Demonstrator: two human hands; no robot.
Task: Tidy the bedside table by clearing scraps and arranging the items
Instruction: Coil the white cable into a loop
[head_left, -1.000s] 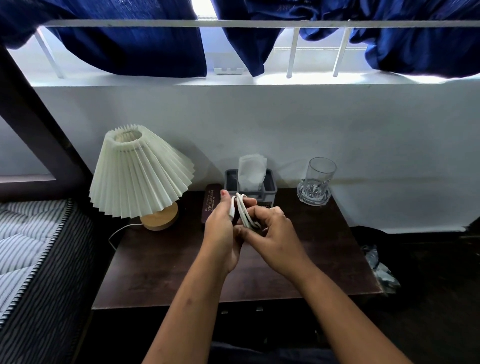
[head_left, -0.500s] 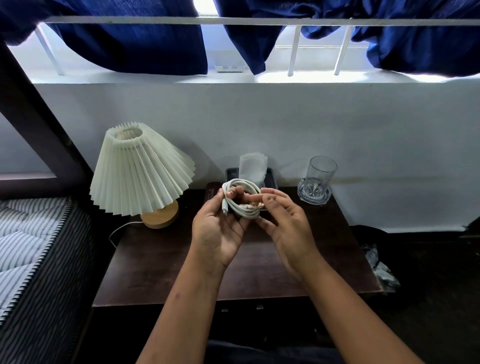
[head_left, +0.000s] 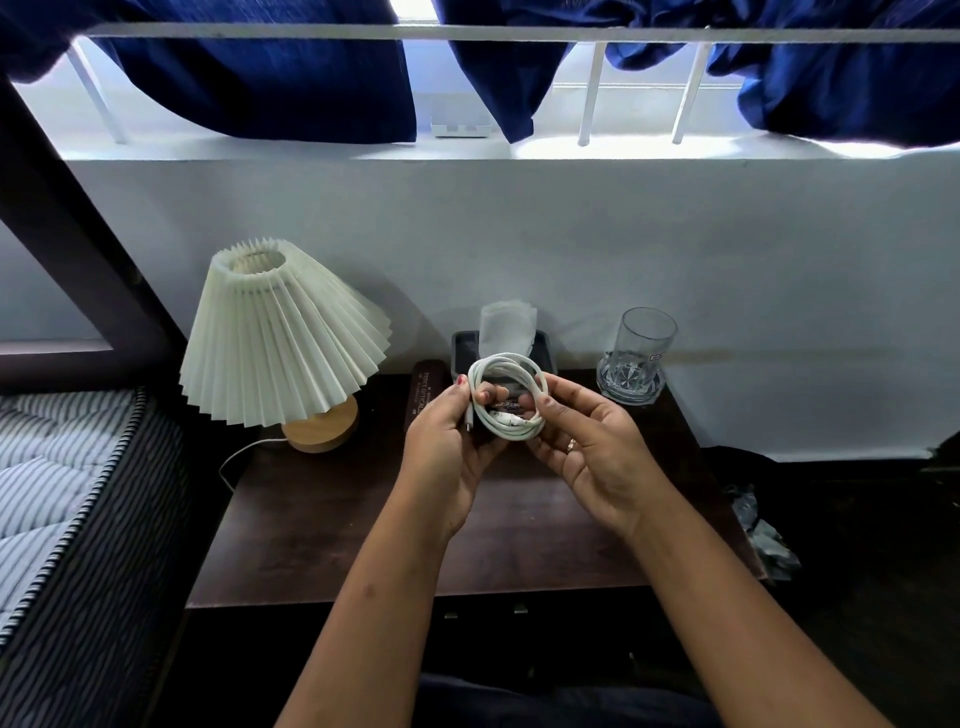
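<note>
A white charging cable (head_left: 506, 364) is wound into a round coil and held up above the dark wooden bedside table (head_left: 322, 530). My left hand (head_left: 447, 452) pinches the coil's left side, with a connector end hanging by the thumb. My right hand (head_left: 587, 452) grips the coil's right side with thumb and fingertips. Behind the coil stands a dark tissue holder (head_left: 545, 345) with a white tissue (head_left: 506, 327) sticking up. A dark brown case (head_left: 428, 387) lies left of the holder.
A pleated cream lamp (head_left: 280, 338) on a wooden base stands at the table's back left, its cord trailing off the edge. A clear glass (head_left: 641, 353) sits on a glass coaster at the back right. Striped mattress (head_left: 57, 493) on the left; crumpled plastic (head_left: 763, 535) on the floor right.
The cable went from a flattened bundle pinched edge-on between both hands to an open round coil facing me. My hands have spread slightly apart and lifted it a little.
</note>
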